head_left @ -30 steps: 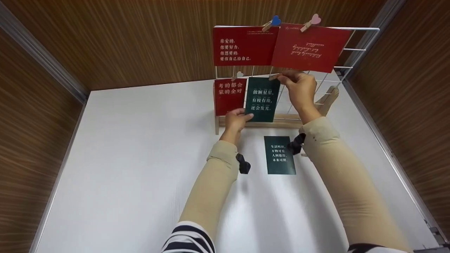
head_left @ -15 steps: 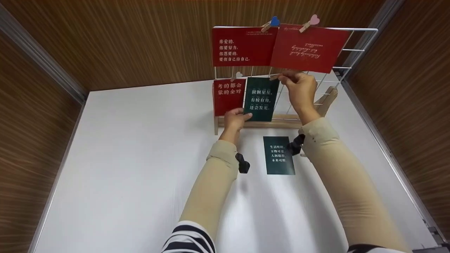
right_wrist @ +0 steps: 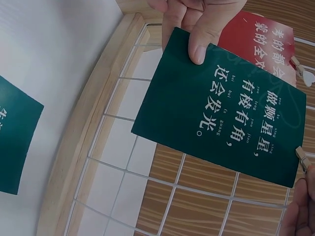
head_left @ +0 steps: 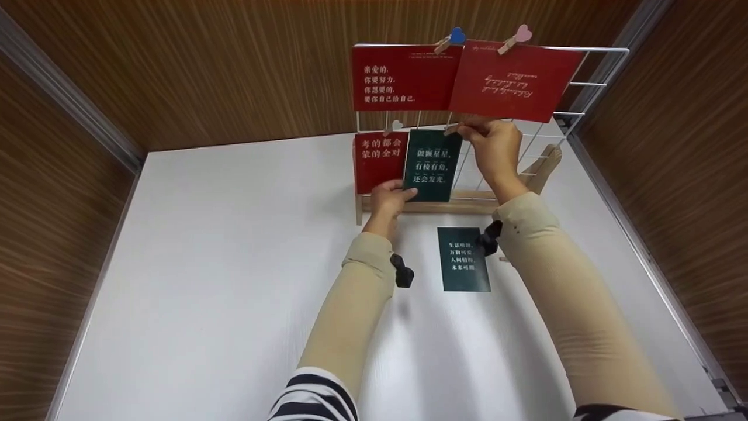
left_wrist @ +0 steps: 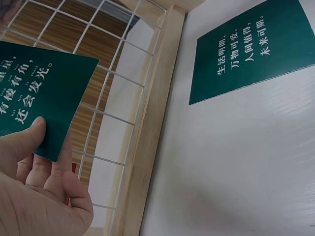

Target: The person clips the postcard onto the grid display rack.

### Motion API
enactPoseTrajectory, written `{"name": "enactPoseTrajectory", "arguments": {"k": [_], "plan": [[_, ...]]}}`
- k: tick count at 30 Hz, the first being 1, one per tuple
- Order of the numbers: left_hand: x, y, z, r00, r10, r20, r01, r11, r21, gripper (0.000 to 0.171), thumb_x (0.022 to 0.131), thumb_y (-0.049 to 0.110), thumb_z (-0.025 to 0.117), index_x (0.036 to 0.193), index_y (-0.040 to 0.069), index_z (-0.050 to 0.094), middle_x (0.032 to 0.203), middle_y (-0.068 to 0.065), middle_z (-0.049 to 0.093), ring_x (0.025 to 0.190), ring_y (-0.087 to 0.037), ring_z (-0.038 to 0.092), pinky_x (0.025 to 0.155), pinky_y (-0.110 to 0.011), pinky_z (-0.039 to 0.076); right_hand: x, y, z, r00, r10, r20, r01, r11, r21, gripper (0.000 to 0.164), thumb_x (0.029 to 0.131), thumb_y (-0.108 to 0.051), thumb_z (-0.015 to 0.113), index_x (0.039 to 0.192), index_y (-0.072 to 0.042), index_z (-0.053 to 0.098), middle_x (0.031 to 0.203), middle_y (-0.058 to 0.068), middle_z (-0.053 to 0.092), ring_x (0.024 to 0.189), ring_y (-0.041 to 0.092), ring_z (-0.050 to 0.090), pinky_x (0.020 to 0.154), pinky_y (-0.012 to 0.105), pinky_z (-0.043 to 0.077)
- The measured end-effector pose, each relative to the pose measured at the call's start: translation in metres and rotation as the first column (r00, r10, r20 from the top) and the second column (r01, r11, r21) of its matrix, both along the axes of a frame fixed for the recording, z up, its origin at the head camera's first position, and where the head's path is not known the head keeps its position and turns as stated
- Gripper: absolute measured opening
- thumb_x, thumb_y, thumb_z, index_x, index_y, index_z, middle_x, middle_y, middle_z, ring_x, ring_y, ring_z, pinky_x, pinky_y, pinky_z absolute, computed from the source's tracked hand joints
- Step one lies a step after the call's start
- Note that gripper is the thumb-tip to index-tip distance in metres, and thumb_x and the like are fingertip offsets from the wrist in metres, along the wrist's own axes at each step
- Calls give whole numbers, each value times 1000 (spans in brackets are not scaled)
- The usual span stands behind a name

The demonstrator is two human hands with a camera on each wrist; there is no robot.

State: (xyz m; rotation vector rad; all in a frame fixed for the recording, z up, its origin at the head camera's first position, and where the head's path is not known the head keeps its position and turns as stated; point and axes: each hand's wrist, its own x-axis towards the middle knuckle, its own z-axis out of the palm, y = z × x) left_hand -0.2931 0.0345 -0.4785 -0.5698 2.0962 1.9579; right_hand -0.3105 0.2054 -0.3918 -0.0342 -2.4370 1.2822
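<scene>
My left hand [head_left: 388, 203] pinches the lower left corner of a green card [head_left: 431, 169] with white writing, thumb on its front in the left wrist view. The card stands in front of a white wire grid [left_wrist: 115, 73], right beside a hanging red card [head_left: 380, 169]. At the green card's upper right corner, my right hand [head_left: 497, 146] pinches a small wooden clothespin [right_wrist: 301, 158], whose tip lies over the card's edge. A clothespin with a white heart [head_left: 395, 126] holds the red card. Another green card [head_left: 464, 260] lies on the table below the grid.
Two larger red cards, a left one [head_left: 403, 82] and a tilted right one [head_left: 514, 82], hang along the grid's top under blue-heart [head_left: 451, 40] and pink-heart [head_left: 516, 40] clothespins. The grid stands in a wooden base [left_wrist: 152, 118] on a white table [head_left: 234, 280] between wood-grain panels.
My right hand and the clothespin have shifted slightly left at the card's top corner. The green card has moved a little left with my left hand, closer against the red card.
</scene>
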Motion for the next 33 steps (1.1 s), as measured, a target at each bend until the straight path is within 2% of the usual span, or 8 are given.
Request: {"name": "enactPoseTrajectory", "arguments": {"k": [5, 9, 13, 16, 24, 33], "plan": [[0, 0, -2, 1000, 1, 5, -1, 1000, 11, 31, 84, 9, 73, 113, 5, 66, 112, -9, 65, 97, -19, 58, 87, -32, 46, -1, -1, 0, 1000, 8, 13, -8, 1000, 12, 19, 89, -16, 68, 104, -6, 74, 97, 7, 71, 85, 12, 63, 80, 24, 48], [0, 0, -3, 1000, 6, -12, -6, 1000, 4, 26, 83, 7, 74, 108, 4, 68, 106, -8, 67, 93, -18, 59, 83, -30, 47, -1, -1, -1, 1000, 11, 25, -11, 1000, 18, 18, 90, -15, 67, 104, -6, 74, 97, 7, 71, 86, 13, 62, 81, 24, 48], [0, -1, -2, 999, 18, -27, -18, 1000, -16, 22, 82, 7, 74, 104, 5, 70, 101, -7, 69, 89, -17, 60, 79, -28, 47, -1, -3, -2, 1000, 7, -7, -7, 998, 55, 16, 89, -15, 68, 100, -6, 75, 93, 7, 71, 83, 13, 63, 76, 23, 46], [0, -1, 0, 1000, 14, -16, -14, 1000, -28, 22, 83, 8, 74, 104, 6, 70, 101, -6, 69, 89, -16, 60, 80, -28, 47, -1, -4, -3, 1000, 8, -23, -6, 997, 76, 15, 89, -16, 68, 98, -7, 76, 91, 7, 71, 80, 12, 62, 72, 22, 45], [-1, 0, 2, 1000, -8, -10, 7, 1000, -29, 24, 84, 9, 73, 107, 6, 69, 104, -6, 68, 92, -17, 60, 83, -30, 47, 0, -4, -2, 1000, 8, -28, -6, 999, 52, 14, 88, -14, 69, 97, -6, 76, 90, 7, 72, 77, 9, 60, 70, 21, 44], [-3, 1, 0, 1000, -1, -22, 1, 1000, -18, 23, 84, 8, 73, 106, 5, 69, 102, -6, 69, 90, -16, 62, 81, -29, 48, 1, -2, -6, 1000, 6, -31, -3, 997, 80, 19, 89, -21, 68, 101, -8, 75, 93, 5, 72, 79, 11, 61, 69, 21, 43]]}}
